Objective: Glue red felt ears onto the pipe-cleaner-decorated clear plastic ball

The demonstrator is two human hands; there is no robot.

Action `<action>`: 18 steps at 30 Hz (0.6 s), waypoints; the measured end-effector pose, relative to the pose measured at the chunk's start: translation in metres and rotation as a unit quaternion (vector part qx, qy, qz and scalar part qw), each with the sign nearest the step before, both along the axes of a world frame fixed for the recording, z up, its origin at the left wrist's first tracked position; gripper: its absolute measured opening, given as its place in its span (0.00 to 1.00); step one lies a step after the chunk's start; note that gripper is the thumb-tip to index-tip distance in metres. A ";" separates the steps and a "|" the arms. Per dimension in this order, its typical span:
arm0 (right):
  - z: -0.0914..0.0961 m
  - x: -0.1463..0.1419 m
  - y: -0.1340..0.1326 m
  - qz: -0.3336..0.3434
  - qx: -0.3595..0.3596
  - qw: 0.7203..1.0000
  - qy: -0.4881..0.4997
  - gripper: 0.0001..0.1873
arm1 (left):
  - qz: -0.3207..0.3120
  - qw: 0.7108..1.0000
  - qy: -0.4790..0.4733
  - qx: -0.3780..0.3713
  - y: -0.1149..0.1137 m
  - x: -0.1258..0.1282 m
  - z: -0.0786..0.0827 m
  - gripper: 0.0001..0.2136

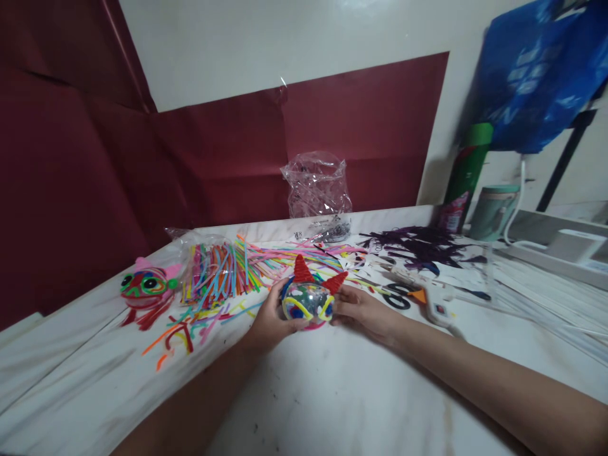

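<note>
A small round craft figure with red pointed ears and yellow pipe-cleaner eye rings rests on the white table. My left hand cups its left side. My right hand holds its right side, fingertips on the figure. Both hands grip it between them near the middle of the table.
A finished pink and green figure sits at the left. Colourful pipe cleaners lie spread behind the hands. A white glue gun, purple scraps, a crumpled clear bag, a green can and a teal cup stand toward the back right.
</note>
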State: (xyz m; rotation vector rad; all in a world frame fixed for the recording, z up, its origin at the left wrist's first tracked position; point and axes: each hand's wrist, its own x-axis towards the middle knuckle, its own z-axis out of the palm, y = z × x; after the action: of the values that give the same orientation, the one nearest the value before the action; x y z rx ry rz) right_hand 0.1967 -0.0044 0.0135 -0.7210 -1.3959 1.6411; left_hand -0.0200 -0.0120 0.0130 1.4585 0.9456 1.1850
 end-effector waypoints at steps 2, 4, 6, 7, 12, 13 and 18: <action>0.000 0.000 0.000 0.003 0.001 1.000 0.001 0.21 | -0.012 1.000 -0.011 -0.004 0.001 0.000 -0.003 0.49; -0.001 0.000 0.000 0.004 0.000 1.000 0.004 0.21 | -0.021 1.000 -0.016 0.000 0.002 0.000 -0.006 0.49; -0.001 0.000 0.000 0.003 -0.004 1.000 0.005 0.20 | -0.017 1.000 -0.010 0.008 0.003 0.000 -0.009 0.49; -0.001 0.000 0.000 -0.001 -0.006 1.000 0.005 0.20 | -0.015 1.000 -0.002 0.013 0.003 0.000 -0.010 0.48; 0.000 -0.002 -0.001 -0.023 -0.012 1.000 -0.008 0.19 | 0.007 0.998 0.050 0.046 -0.002 0.002 -0.008 0.46; 0.000 -0.002 0.000 -0.037 -0.011 0.999 -0.018 0.18 | 0.012 0.997 0.058 0.049 -0.003 0.002 -0.007 0.46; 0.002 0.011 0.016 -0.155 -0.003 0.986 -0.065 0.13 | 0.010 0.997 0.065 0.048 -0.007 0.004 -0.004 0.47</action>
State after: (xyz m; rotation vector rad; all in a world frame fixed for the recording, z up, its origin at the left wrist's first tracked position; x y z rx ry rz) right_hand 0.2076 0.0111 0.0151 -1.0107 -1.2939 1.3739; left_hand -0.0163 -0.0195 0.0091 1.6227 1.0048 1.1740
